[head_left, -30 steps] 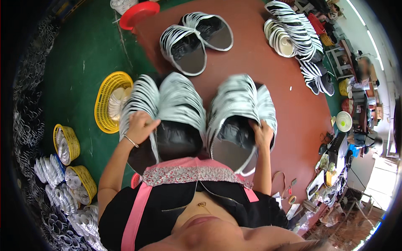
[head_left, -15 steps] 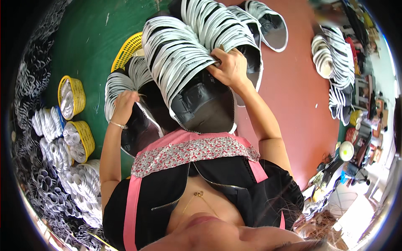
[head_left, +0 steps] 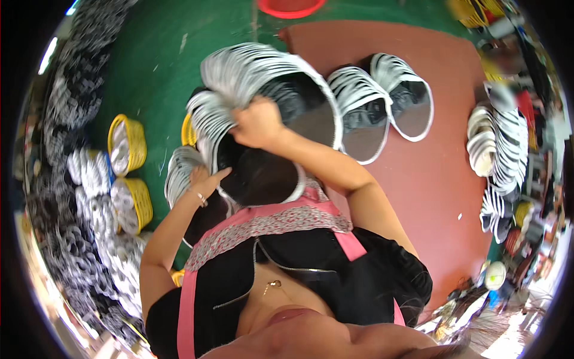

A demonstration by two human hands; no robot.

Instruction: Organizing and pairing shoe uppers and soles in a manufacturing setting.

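Nested stacks of black shoe uppers with white edges lie in front of me. My right hand [head_left: 260,124] is closed at the white edges where a large stack of shoe uppers [head_left: 311,113] meets a middle stack of shoe uppers [head_left: 263,176]. Motion blurs its fingers slightly. The middle stack reaches back against my pink apron [head_left: 269,216]. My left hand [head_left: 204,182] rests on a smaller stack of shoe uppers [head_left: 178,170] at the left, thumb stretched toward the middle stack and apart from the fingers.
Two more stacks of uppers [head_left: 365,134] lie on the reddish-brown surface [head_left: 412,197] to the right. Yellow baskets [head_left: 143,206] with white pieces stand on the green floor at left, beside heaped uppers. A red basin [head_left: 291,7] is at the far edge. More stacks [head_left: 508,149] line the right.
The view has shifted, bringing the red basin in. My right hand has moved left, and the two front stacks have shifted left, away from those at right. My left thumb has spread out.
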